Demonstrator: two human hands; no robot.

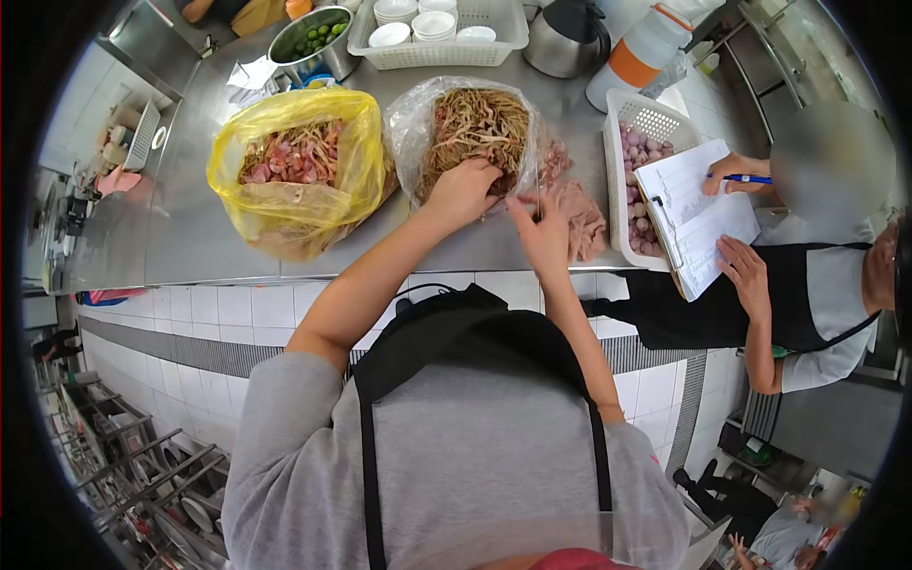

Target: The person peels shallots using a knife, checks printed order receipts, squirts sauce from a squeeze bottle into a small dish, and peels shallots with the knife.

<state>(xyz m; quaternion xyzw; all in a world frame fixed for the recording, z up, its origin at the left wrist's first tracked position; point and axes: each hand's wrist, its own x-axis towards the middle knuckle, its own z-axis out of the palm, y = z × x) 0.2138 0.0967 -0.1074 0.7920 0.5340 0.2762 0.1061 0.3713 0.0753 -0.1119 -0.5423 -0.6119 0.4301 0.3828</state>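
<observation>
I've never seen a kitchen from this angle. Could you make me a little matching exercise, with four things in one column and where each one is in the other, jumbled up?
Things
1. Green fruits
2. White bowls
3. Blue pen
4. The camera wearer's left hand

Places
A. On the brown strands in the clear bag
B. Inside a metal pot
C. In a co-worker's hand, over a clipboard's papers
D. In a pale basket beside the pot

Right pairs: 1-B, 2-D, 3-C, 4-A
</observation>
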